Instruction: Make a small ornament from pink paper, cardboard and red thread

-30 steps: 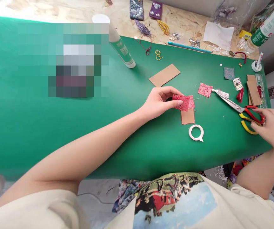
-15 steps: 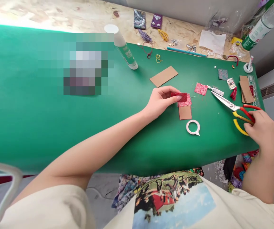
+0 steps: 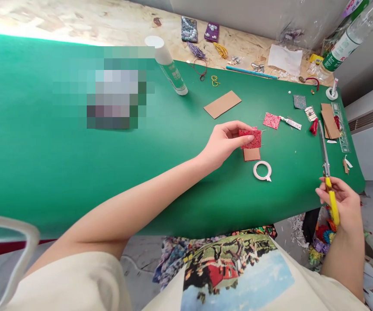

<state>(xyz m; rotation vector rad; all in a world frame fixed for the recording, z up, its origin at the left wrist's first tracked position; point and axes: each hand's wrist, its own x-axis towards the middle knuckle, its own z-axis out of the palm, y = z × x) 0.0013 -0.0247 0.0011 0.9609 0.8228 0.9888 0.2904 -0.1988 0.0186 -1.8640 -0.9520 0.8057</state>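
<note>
My left hand (image 3: 230, 140) pinches a small red patterned fabric piece (image 3: 255, 141) between thumb and fingers. Partly under that fabric lies a red-edged brown cardboard square (image 3: 251, 154). My right hand (image 3: 343, 198) is closed round the handles of scissors (image 3: 325, 162) with yellow and red grips. Their blades point away from me, over the table's right part. A roll of white tape (image 3: 255, 171) sits just below the cardboard square. To the right of my left hand are another red patterned fabric square (image 3: 271, 121) and a small white tube (image 3: 291, 123).
The green table mat (image 3: 173, 194) holds a brown cardboard rectangle (image 3: 222, 104), a white-capped bottle (image 3: 170, 71), cardboard strips (image 3: 329, 121) and a clear ruler (image 3: 340, 127). Beaded pouches, a blue pencil (image 3: 251, 72) and a plastic bottle (image 3: 342, 49) are along the back.
My right hand has moved down and left with the scissors, whose blades have swung from pointing left to pointing away. The fabric in my left hand has shifted lower over the cardboard square.
</note>
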